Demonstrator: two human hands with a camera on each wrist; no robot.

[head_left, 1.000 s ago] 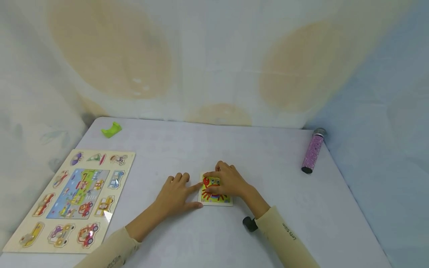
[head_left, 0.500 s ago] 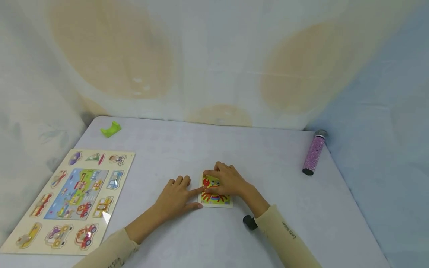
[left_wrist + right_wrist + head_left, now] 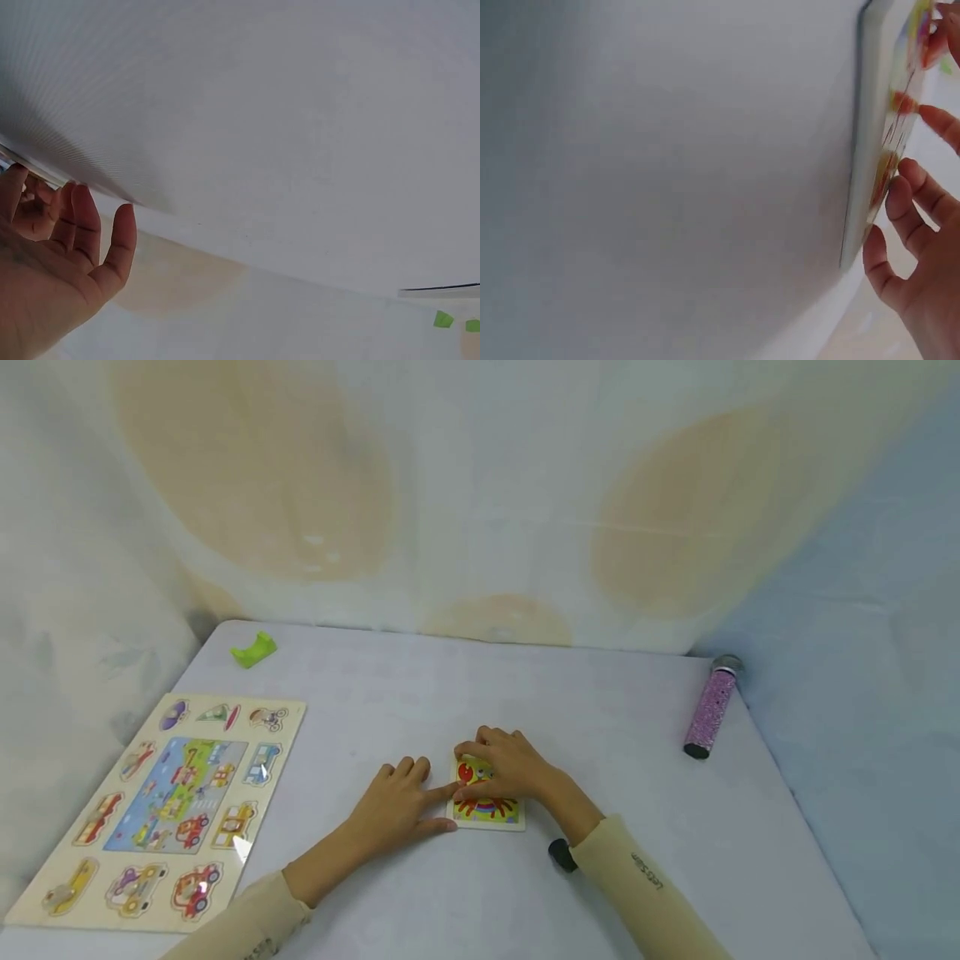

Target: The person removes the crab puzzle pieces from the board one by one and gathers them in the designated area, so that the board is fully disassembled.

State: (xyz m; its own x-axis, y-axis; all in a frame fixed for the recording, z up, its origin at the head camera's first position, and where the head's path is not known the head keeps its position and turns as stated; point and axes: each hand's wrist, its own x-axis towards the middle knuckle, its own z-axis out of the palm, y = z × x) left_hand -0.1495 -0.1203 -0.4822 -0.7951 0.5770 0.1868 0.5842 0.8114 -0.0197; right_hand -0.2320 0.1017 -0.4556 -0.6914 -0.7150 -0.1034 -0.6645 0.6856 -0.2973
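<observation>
A small square jigsaw puzzle (image 3: pixel 491 818) with a red crab on a yellow-green ground lies flat on the table. My left hand (image 3: pixel 390 802) is at its left side, straight index finger reaching onto the picture and thumb at the lower left corner. From the right, my right hand (image 3: pixel 510 768) arches over the puzzle and hides part of the crab. Its fingertips touch the picture face, index near the top left corner and thumb lower down. In the right wrist view, the puzzle (image 3: pixel 866 150) shows edge-on, with thin seams between its pieces under the fingertips.
A large knobbed vehicle puzzle board (image 3: pixel 266 814) lies at the left. A green curved plastic piece (image 3: pixel 255 650) sits at the back left. A purple glittery microphone (image 3: pixel 708 714) lies at the right edge. A small black object (image 3: pixel 561 855) shows beside the right sleeve.
Both hands keep nearly the same pose on the crab puzzle. The left index finger has slid slightly further onto the picture, toward the right thumb.
</observation>
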